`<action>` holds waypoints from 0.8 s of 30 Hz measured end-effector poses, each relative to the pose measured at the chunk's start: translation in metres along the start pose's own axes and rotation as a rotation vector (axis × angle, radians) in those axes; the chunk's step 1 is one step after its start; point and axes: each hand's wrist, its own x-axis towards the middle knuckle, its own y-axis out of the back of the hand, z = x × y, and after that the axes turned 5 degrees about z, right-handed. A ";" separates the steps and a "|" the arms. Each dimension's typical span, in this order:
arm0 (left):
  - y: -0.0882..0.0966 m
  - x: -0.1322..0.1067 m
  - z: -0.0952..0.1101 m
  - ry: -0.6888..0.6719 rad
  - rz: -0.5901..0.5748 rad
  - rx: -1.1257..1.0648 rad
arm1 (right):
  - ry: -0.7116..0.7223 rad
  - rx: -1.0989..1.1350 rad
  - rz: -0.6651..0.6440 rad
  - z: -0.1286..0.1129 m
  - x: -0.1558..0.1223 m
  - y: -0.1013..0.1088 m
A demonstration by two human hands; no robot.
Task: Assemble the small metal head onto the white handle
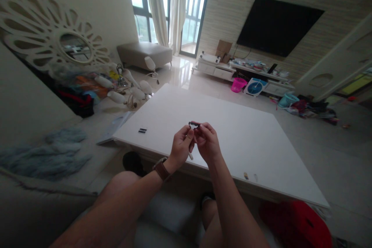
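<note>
Just above the white table (232,124), my two hands meet around a small black piece (194,124) with a jagged pale cut-out along its lower side. The fingers of my left hand (182,145) are closed round a slim white stick (190,156), whose lower end pokes out beneath them. My right hand (207,139) pinches the black piece at its right end. Whether stick and piece are joined is hidden by the fingers. Two short dark strips (142,130) lie on the table to the left. A small brownish-gold bit (246,176) and a clear bit (255,177) lie near its front edge.
A red cap-like thing (296,223) is at the table's near right corner. A lamp with several white shades (138,91) stands beyond the left edge. Farther off are a bench (145,55), a pink basket (238,84) and a low cabinet (276,89).
</note>
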 end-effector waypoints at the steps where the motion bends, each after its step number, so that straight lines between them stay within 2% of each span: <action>1: 0.000 0.000 0.000 0.003 0.001 0.002 | 0.001 -0.001 0.000 0.000 0.000 0.000; 13: 0.001 0.002 0.000 0.026 -0.001 0.027 | 0.018 -0.052 0.000 0.002 0.001 0.001; 24: 0.000 0.002 0.002 0.079 -0.007 -0.078 | 0.050 -0.082 -0.009 0.002 0.001 0.000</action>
